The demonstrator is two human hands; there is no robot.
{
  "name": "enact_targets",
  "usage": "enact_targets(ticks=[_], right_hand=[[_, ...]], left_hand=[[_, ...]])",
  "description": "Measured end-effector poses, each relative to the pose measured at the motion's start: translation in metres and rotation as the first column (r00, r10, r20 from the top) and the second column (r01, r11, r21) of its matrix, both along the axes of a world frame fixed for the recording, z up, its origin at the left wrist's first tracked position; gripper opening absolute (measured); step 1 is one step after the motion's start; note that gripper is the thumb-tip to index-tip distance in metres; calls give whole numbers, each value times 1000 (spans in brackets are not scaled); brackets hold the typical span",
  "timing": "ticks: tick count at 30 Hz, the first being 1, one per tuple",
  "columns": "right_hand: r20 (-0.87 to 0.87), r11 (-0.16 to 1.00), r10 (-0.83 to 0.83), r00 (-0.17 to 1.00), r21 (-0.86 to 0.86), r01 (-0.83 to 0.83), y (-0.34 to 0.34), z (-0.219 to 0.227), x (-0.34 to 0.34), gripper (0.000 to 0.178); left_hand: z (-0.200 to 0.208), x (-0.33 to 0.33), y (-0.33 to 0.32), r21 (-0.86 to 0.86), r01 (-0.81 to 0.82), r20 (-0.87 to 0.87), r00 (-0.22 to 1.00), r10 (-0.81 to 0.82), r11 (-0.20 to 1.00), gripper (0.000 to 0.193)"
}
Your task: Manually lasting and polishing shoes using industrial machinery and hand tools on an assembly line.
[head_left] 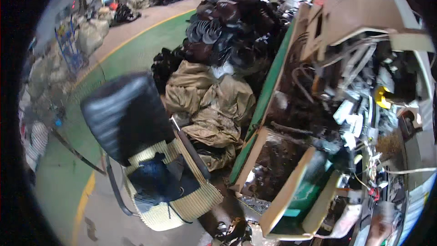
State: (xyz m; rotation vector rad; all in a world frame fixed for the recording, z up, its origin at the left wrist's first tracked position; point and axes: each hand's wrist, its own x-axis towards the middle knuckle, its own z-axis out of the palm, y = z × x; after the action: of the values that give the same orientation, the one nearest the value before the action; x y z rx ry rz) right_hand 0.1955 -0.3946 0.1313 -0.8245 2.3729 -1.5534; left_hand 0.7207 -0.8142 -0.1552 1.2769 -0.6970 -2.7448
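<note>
At the lower right edge my right hand [378, 228] shows as a motion-smeared shape over the cluttered workbench [404, 209]. Its fingers are too blurred to read, and I cannot make out anything held. Close by lies a small red part [373, 194] among thin wires. Beside the hand is a pale pinkish, cloth-like shape [348, 221], too unclear to name. An open cardboard box [283, 196] with a green inside stands just left of it. My left hand does not show.
A black-backed chair [127, 114] with a woven cream seat cover stands at left. Brown sacks [214, 105] and a heap of dark parts [227, 27] lie behind it. A green-edged bench side [268, 95] runs along the right; a large carton [359, 4] rises above it.
</note>
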Motion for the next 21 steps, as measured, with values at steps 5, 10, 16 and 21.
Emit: enact_targets(ticks=[5,10,16,21], right_hand=[[371,871,394,841,140,-470,-319,59,167,84],[684,770,621,383,-440,-461,-372,64,192,84],[513,806,576,637,-487,-337,-303,95,194,85],[592,871,435,679,-467,-151,-225,105,193,77]], left_hand=[[179,-31,-57,137,-85,-142,984,105,987,83],[184,-66,-74,259,175,-760,644,89,950,121],[221,-121,-51,-708,427,-75,746,-662,562,92],[192,-136,-28,-931,194,-157,548,-822,307,68]])
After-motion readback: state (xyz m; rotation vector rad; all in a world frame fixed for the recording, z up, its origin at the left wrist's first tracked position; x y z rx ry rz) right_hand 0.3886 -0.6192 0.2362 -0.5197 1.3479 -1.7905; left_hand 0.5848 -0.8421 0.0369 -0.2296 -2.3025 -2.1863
